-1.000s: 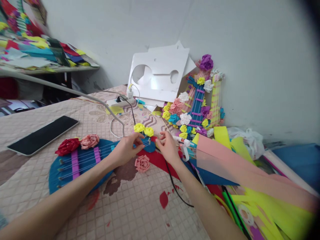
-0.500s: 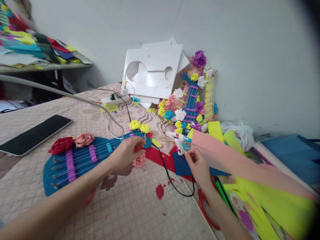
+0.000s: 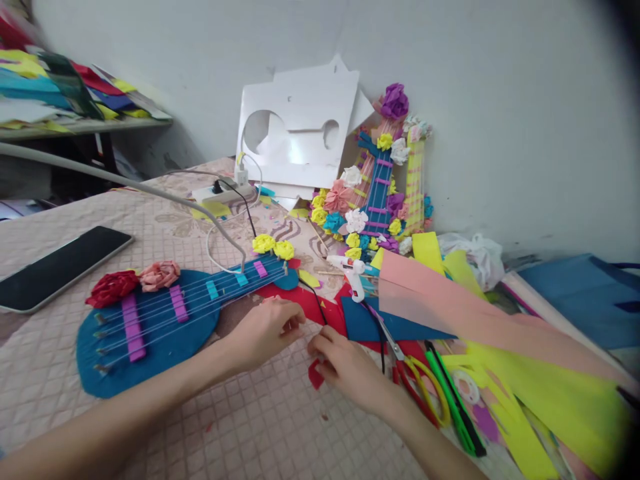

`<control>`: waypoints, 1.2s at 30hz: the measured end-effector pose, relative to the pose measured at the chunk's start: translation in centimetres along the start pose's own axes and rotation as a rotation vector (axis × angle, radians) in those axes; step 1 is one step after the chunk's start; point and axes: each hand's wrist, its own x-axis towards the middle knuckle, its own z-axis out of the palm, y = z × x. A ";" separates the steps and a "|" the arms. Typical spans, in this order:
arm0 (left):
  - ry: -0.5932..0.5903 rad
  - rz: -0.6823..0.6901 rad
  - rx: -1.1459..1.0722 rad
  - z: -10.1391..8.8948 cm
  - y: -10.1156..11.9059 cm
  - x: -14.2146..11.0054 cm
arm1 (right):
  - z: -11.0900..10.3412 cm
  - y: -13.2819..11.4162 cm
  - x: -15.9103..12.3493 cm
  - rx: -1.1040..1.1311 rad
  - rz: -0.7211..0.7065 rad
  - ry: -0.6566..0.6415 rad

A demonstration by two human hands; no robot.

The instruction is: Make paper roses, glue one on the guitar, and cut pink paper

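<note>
My left hand lies just below the neck of a blue paper guitar, its fingers curled round something I cannot make out. My right hand is close beside it, fingertips pinched on a small red paper scrap on the quilted cloth. The two hands almost touch. The guitar carries purple and cyan strips, white strings, a red rose, a pink rose and two yellow roses. A black cord runs between the hands.
A white glue gun and scissors lie right of my hands. Pink, yellow and blue paper sheets cover the right. Flower-covered guitars and white cardboard lean on the wall. A dark tablet and a power strip are at the left.
Both hands have left the guitar's neck and come toward me. The right hand swung out near the glue gun, then came in to the red scrap. The loose pink rose is now hidden.
</note>
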 end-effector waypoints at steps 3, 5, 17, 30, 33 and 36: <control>-0.031 -0.020 0.061 0.1 0.4 -0.2 | 0.0 0.2 0.2 0.005 -0.005 -0.020; -0.045 -0.031 0.040 0.1 0.6 -0.3 | -0.1 0.4 0.4 0.128 -0.004 0.020; 0.005 -0.154 -0.629 1.3 0.9 0.7 | -0.3 0.2 2.5 1.001 0.141 0.362; 0.015 -0.194 -0.659 0.7 -0.2 0.7 | -2.6 10.5 5.5 0.198 0.272 0.720; -0.003 -0.180 -0.642 0.6 -0.2 0.4 | -3.0 11.1 7.0 0.244 0.245 0.621; -0.017 -0.179 -0.634 0.3 -0.3 0.3 | -3.8 10.8 7.2 0.293 0.237 0.573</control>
